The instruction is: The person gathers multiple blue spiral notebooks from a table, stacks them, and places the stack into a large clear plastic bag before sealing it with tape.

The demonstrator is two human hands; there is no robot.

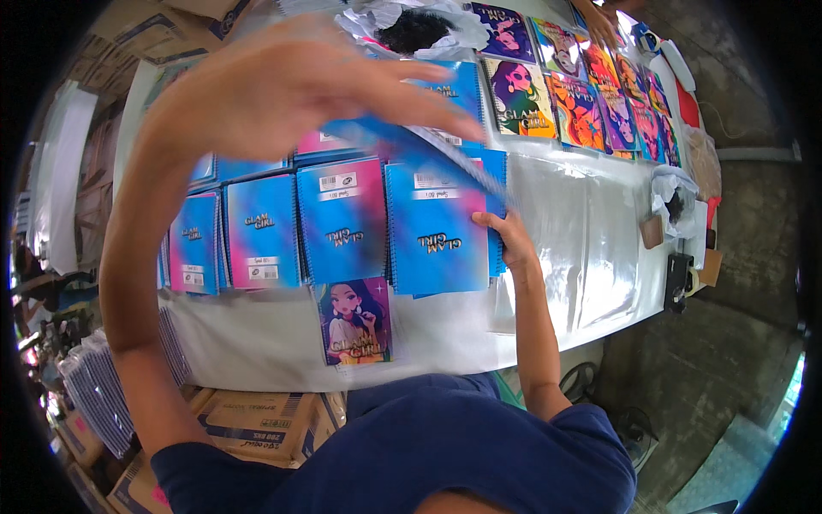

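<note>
My left hand (282, 94), smeared by motion, reaches over the rows of notebooks. A tilted blue spiral notebook (428, 154) is in its grip, seen nearly edge-on. My right hand (511, 236) holds the right edge of a stack of blue-and-pink spiral notebooks (441, 257), thumb on top; its other fingers are partly hidden. Left of that stack lie more such stacks, among them a blue-and-pink one (341, 248) and another (261, 227). Nearer me, a single notebook with a cartoon woman on its cover (355, 321) lies face up by the table's front edge.
Colourful notebooks (522, 98) cover the far right of the table (591, 248). Another person's hand (595, 24) is over them. A white bag with dark contents (419, 30) sits at the back. Cardboard boxes (257, 420) stand below the front edge; bundled wire spirals (111, 385) lie at left.
</note>
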